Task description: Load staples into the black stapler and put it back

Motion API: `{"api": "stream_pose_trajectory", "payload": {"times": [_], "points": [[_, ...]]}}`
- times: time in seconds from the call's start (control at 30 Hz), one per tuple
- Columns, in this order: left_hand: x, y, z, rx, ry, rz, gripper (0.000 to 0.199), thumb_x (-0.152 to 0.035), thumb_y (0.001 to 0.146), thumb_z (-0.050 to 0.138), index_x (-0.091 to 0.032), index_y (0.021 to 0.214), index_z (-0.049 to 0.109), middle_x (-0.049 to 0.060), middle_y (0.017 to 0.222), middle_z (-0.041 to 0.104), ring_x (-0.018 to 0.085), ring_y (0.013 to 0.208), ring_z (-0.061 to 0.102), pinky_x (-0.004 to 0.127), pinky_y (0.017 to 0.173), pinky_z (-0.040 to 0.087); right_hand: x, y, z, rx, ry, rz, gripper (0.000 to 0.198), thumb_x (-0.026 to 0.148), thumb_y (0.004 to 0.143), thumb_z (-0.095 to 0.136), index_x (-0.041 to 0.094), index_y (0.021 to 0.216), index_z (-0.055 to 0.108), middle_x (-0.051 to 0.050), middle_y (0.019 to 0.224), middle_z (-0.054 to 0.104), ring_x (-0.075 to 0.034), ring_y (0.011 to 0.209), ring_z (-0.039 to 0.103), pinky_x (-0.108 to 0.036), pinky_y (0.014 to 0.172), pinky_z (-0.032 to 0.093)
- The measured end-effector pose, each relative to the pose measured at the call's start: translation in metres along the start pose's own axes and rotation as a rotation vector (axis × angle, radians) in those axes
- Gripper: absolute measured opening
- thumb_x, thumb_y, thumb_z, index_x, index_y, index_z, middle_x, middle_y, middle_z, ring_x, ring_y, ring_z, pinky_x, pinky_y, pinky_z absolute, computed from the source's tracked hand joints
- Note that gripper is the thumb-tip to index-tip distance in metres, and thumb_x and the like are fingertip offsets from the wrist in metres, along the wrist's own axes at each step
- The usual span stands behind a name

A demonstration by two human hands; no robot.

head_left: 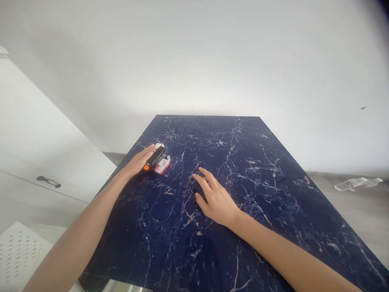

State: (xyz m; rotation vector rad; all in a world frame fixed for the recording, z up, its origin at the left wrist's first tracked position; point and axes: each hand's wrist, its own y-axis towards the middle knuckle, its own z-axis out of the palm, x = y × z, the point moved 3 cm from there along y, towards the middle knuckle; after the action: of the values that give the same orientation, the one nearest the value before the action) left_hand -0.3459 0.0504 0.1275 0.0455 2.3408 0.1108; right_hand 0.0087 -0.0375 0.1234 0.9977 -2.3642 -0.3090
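Toward the far left side of the dark blue marbled table (pixel 243 142), my left hand (pixel 140 161) is closed on a black stapler (pixel 157 156) with an orange end. Right against the stapler is a small red and white box (pixel 162 166), its flap raised; another red and white piece (pixel 158 145) shows behind, and I cannot tell whether it is the same box. My right hand (pixel 214 198) rests near the table's middle with fingers apart and nothing visible in it. The dark patch between its thumb and forefinger looks like shadow.
A white cabinet (pixel 45 134) with a dark handle (pixel 48 181) stands at the left. A white perforated surface (pixel 20 253) is low at the left. On the floor, right of the table, lies a clear plastic bottle (pixel 349 184). A pale wall (pixel 209 56) rises behind.
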Motion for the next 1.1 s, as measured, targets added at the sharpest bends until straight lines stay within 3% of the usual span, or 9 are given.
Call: {"api": "stream_pose_trajectory", "payload": {"times": [0.27, 0.47, 0.6, 0.73, 0.8, 0.93, 1.1], "points": [[-0.034, 0.0, 0.029, 0.171, 0.005, 0.16, 0.053, -0.061, 0.103, 0.037, -0.038, 0.147, 0.057, -0.005, 0.163, 0.041, 0.03, 0.153, 0.035, 0.048, 0.127, 0.027, 0.001, 0.001, 0.0, 0.014, -0.008, -0.008, 0.054, 0.021, 0.1, 0.048, 0.022, 0.152, 0.038, -0.019, 0.16, 0.036, -0.035, 0.131, 0.056, -0.057, 0.104, 0.055], [-0.05, -0.01, 0.029, 0.182, 0.158, 0.188, 0.05, -0.06, 0.103, 0.039, -0.041, 0.146, 0.057, -0.004, 0.162, 0.044, 0.033, 0.149, 0.041, 0.053, 0.123, 0.034, 0.0, 0.001, 0.0, 0.026, -0.034, -0.002, 0.053, 0.022, 0.1, 0.049, 0.02, 0.152, 0.04, -0.018, 0.16, 0.037, -0.037, 0.14, 0.049, -0.057, 0.108, 0.053], [-0.061, -0.018, 0.023, 0.19, 0.228, 0.221, 0.058, -0.064, 0.102, 0.041, -0.035, 0.151, 0.052, 0.002, 0.167, 0.035, 0.037, 0.152, 0.033, 0.06, 0.122, 0.031, 0.0, 0.0, 0.0, 0.042, -0.037, -0.002, 0.052, 0.022, 0.1, 0.048, 0.019, 0.151, 0.041, -0.018, 0.16, 0.036, -0.037, 0.141, 0.048, -0.057, 0.109, 0.052], [-0.073, -0.025, 0.026, 0.287, 0.297, 0.359, 0.08, -0.065, 0.09, 0.064, -0.039, 0.16, 0.036, 0.004, 0.171, 0.024, 0.041, 0.155, 0.025, 0.062, 0.123, 0.028, 0.0, 0.0, 0.0, 0.022, -0.023, -0.012, 0.052, 0.021, 0.099, 0.048, 0.02, 0.15, 0.042, -0.019, 0.16, 0.037, -0.038, 0.14, 0.048, -0.059, 0.109, 0.052], [-0.074, -0.026, 0.029, 0.287, 0.338, 0.384, 0.079, -0.062, 0.085, 0.072, -0.038, 0.155, 0.044, 0.004, 0.171, 0.026, 0.042, 0.154, 0.027, 0.062, 0.123, 0.029, 0.0, 0.0, 0.0, 0.017, -0.023, -0.019, 0.051, 0.02, 0.099, 0.049, 0.02, 0.15, 0.042, -0.019, 0.159, 0.038, -0.038, 0.14, 0.048, -0.059, 0.109, 0.051], [-0.066, -0.02, 0.029, 0.191, 0.319, 0.346, 0.05, -0.053, 0.086, 0.072, -0.031, 0.129, 0.068, 0.007, 0.164, 0.039, 0.041, 0.148, 0.038, 0.062, 0.118, 0.037, 0.001, 0.0, -0.001, 0.036, -0.042, -0.017, 0.05, 0.021, 0.1, 0.048, 0.017, 0.149, 0.043, -0.019, 0.159, 0.037, -0.037, 0.14, 0.048, -0.057, 0.11, 0.051], [-0.059, -0.014, 0.026, 0.104, 0.124, 0.268, 0.048, -0.056, 0.088, 0.069, -0.028, 0.127, 0.072, 0.007, 0.157, 0.05, 0.035, 0.144, 0.047, 0.052, 0.118, 0.041, 0.0, 0.0, -0.001, 0.052, -0.053, -0.003, 0.05, 0.023, 0.1, 0.048, 0.019, 0.15, 0.044, -0.018, 0.161, 0.036, -0.037, 0.14, 0.048, -0.056, 0.109, 0.052]]}}
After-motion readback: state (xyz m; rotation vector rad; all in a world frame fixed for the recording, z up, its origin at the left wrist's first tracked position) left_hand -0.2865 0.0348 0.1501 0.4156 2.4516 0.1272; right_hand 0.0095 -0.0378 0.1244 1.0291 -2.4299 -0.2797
